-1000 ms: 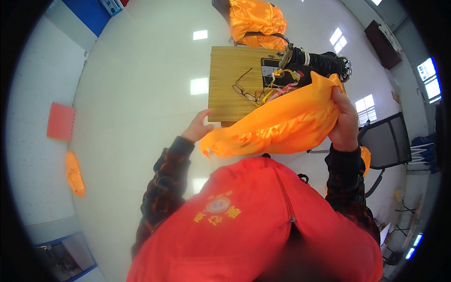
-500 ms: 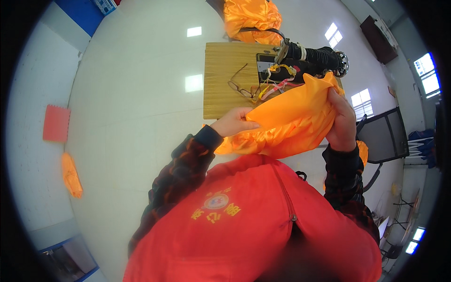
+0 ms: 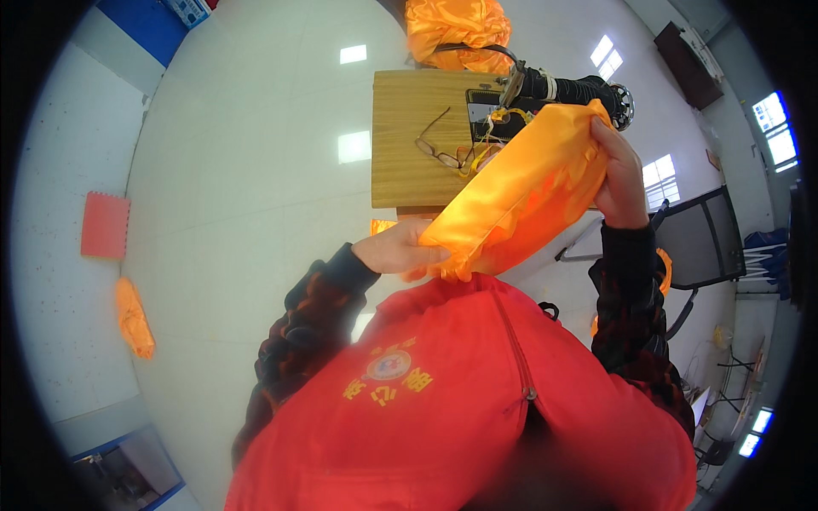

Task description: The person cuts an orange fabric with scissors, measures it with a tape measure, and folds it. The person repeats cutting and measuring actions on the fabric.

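Observation:
A length of shiny orange fabric [image 3: 520, 187] is stretched diagonally between my hands. My left hand [image 3: 400, 248] is closed on its lower left end, while my right hand [image 3: 620, 175] grips the upper right end near the sewing machine. Behind the cloth, the black sewing machine [image 3: 571, 89] sits on a wooden table [image 3: 409, 175], with its base partly hidden by the fabric. Eyeglasses [image 3: 443, 157] and a tangle of yellow tape [image 3: 511, 115] lie beside the machine.
A bundle of orange cloth [image 3: 460, 34] rests on a seat beyond the table. A mesh chair [image 3: 690, 238] stands to my right. At far left are a pink mat [image 3: 105, 226] and another orange piece [image 3: 135, 317].
My left hand has come from the table's corner onto the fabric, then moved slightly down. My right hand has risen, lifting the upper end, so the cloth now slants more steeply.

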Motion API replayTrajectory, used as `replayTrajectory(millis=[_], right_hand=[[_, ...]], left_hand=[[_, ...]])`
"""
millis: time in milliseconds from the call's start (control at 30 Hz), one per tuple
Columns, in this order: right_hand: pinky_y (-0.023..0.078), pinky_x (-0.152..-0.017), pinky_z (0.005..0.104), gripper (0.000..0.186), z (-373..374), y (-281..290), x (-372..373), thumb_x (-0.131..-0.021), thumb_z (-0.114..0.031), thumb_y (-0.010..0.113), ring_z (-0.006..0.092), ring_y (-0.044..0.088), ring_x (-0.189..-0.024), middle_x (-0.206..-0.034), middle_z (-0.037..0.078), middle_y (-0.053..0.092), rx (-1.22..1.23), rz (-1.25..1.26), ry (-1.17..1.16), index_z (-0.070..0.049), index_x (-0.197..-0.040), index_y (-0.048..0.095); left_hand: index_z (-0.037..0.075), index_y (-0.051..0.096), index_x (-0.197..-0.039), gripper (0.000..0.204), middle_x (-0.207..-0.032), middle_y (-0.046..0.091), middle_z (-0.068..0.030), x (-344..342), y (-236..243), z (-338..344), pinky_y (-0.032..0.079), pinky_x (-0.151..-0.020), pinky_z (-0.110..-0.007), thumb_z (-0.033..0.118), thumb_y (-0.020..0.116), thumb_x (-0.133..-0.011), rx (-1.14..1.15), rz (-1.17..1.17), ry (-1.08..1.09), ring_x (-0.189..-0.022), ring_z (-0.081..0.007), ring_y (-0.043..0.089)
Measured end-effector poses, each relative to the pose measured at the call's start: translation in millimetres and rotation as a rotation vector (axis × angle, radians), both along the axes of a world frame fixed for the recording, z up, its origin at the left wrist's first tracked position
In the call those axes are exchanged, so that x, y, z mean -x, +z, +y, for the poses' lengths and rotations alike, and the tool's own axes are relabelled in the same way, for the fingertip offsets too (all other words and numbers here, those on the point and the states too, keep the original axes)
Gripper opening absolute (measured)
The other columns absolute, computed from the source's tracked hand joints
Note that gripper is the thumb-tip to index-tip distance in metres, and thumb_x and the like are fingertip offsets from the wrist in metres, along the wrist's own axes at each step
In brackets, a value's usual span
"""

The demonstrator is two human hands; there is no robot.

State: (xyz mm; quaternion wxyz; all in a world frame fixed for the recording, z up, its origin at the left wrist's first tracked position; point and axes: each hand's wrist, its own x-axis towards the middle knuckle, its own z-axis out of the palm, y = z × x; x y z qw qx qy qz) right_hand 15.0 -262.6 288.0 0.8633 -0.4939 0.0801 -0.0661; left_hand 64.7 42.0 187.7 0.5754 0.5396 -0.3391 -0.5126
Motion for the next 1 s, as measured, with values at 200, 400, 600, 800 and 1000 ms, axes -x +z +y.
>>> replayTrajectory(millis=[200,400,600,800,1000], right_hand=[[0.049,-0.071,0.0287,0.026,28.1,-48.0,-43.1,-0.095,-0.022,0.049,0.0162,0.062,-0.083,-0.091,0.008,0.061,0.679,-0.357,0.069,0.002,-0.103,0.056],[0.046,-0.073,0.031,0.027,60.6,-40.1,-11.7,-0.089,-0.019,0.054,0.0187,0.059,-0.085,-0.096,0.012,0.062,1.215,-0.082,0.321,0.004,-0.102,0.059],[0.047,-0.077,0.0294,0.034,91.9,-22.4,32.5,-0.08,-0.011,0.062,0.0234,0.061,-0.087,-0.096,0.014,0.062,0.943,-0.39,0.437,0.002,-0.111,0.056],[0.046,-0.067,0.0285,0.025,88.0,-5.1,37.3,-0.083,-0.008,0.06,0.0184,0.06,-0.076,-0.085,0.01,0.062,1.115,-0.284,0.267,0.003,-0.105,0.058],[0.043,-0.067,0.0212,0.019,63.9,21.8,31.6,-0.09,-0.004,0.054,0.0039,0.053,-0.078,-0.086,0.0,0.058,0.883,-0.323,0.312,0.003,-0.107,0.058]], left_hand=[[0.001,0.058,-0.112,0.023,-0.1,0.061,-0.0009,29.5,35.2,-6.1,0.044,-0.083,-0.027,0.014,0.053,-0.094,0.164,0.115,0.133,-0.094,-0.0085,0.053],[0.0,0.06,-0.109,0.019,-0.1,0.063,-0.0013,30.3,52.8,-7.3,0.046,-0.079,-0.025,0.007,0.053,-0.093,0.258,-0.073,0.318,-0.09,-0.0082,0.057],[0.0,0.064,-0.097,0.013,-0.084,0.065,-0.006,27.7,76.6,-17.1,0.046,-0.065,-0.024,0.008,0.055,-0.091,0.117,-0.501,0.403,-0.072,-0.0125,0.06],[0.002,0.063,-0.093,0.015,-0.073,0.054,-0.0134,24.4,97.4,-33.6,0.044,-0.062,-0.034,0.013,0.063,-0.084,0.227,-0.98,0.544,-0.069,-0.0313,0.053],[0.003,0.062,-0.102,0.03,-0.098,0.056,-0.0073,-7.5,92.3,-29.7,0.041,-0.076,-0.033,0.01,0.073,-0.075,0.436,-0.882,0.422,-0.09,-0.0241,0.052]])
